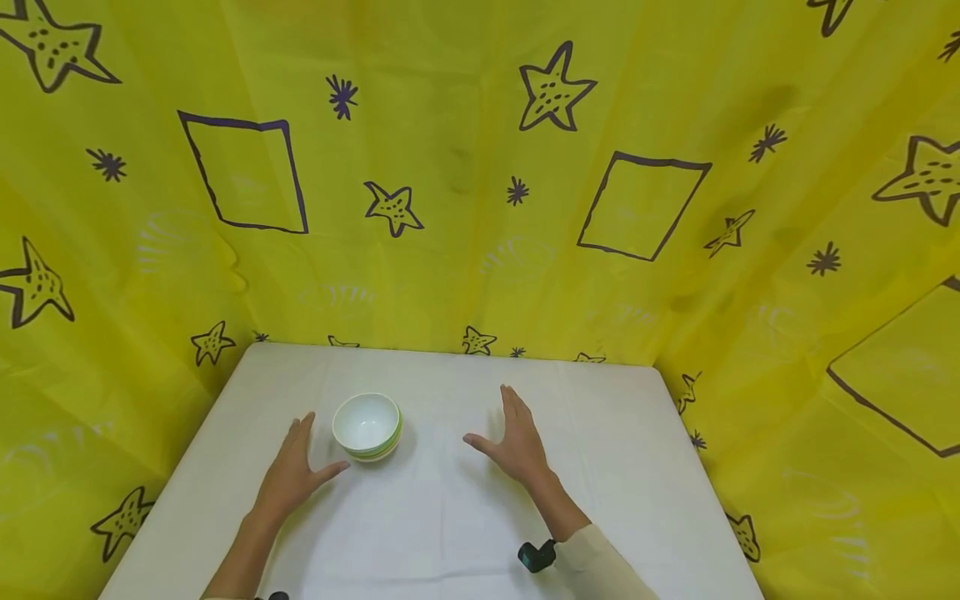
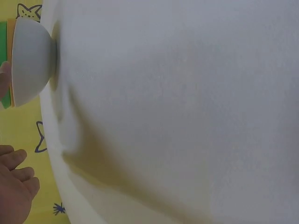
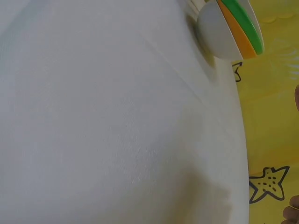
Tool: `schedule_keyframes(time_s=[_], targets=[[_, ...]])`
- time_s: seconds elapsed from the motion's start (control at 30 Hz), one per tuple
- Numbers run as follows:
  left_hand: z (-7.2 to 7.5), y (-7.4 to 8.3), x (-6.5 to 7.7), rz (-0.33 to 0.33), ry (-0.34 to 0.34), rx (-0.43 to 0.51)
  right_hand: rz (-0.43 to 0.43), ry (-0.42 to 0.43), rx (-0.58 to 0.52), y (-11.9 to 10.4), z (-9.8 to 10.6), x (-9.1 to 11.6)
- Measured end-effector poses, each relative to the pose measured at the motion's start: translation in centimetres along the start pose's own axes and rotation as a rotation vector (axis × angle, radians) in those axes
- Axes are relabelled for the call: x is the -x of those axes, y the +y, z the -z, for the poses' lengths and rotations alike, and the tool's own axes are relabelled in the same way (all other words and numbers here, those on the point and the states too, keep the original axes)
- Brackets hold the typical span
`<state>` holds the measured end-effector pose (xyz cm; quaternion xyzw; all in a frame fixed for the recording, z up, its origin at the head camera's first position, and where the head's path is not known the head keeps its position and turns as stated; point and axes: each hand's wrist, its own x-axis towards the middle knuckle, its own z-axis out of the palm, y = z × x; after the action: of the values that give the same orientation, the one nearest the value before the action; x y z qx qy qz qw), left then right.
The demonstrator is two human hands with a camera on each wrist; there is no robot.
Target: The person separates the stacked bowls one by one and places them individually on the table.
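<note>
A small stack of nested bowls (image 1: 367,423), white inside with green and orange bands near the rims, stands upright on the white table left of the middle. Just to its left is my left hand (image 1: 291,477), fingers straight and thumb spread toward the bowls, holding nothing. In the left wrist view, my thumb tip overlaps the rim side of the bowls (image 2: 32,63). My right hand (image 1: 517,442) hovers over the table to the right, apart from the bowls, with thumb and fingers spread. Its fingertips (image 3: 290,212) barely enter the right wrist view, where the bowls (image 3: 224,32) appear at the top.
A white cloth covers the table (image 1: 442,517). Yellow curtains (image 1: 450,250) with dark stars and frames drawn on them hang behind the table and along both sides. A small black device (image 1: 536,556) sits on my right wrist by the pale sleeve (image 1: 600,567).
</note>
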<state>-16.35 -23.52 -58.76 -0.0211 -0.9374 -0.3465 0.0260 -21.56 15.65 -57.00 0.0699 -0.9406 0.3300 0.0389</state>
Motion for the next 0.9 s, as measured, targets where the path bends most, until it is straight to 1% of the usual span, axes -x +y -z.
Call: schedule_keyframes(time_s=[0.27, 0.4, 0.57, 0.67, 0.77, 0.9], targets=[[-0.8, 0.2, -0.4, 0.03, -0.029, 0.043, 0.002, -0.033, -0.034, -1.7, -1.2, -0.6], [-1.2, 0.2, -0.6, 0.027, -0.029, 0.043, 0.005, -0.05, -0.047, -2.7, -1.7, -1.0], [-1.3, 0.2, -0.7, 0.021, -0.013, 0.052, 0.019, -0.071, -0.068, -4.0, -2.2, -1.1], [-1.5, 0.2, -0.9, 0.007, 0.006, 0.071, 0.023, -0.089, -0.074, -4.7, -2.6, -1.2], [-1.8, 0.2, -1.1, -0.022, 0.023, 0.096, 0.028, -0.108, -0.086, -5.2, -3.0, -1.5], [-2.1, 0.3, -1.4, -0.049, 0.032, 0.116, 0.032, -0.124, -0.09, -5.8, -3.7, -1.8]])
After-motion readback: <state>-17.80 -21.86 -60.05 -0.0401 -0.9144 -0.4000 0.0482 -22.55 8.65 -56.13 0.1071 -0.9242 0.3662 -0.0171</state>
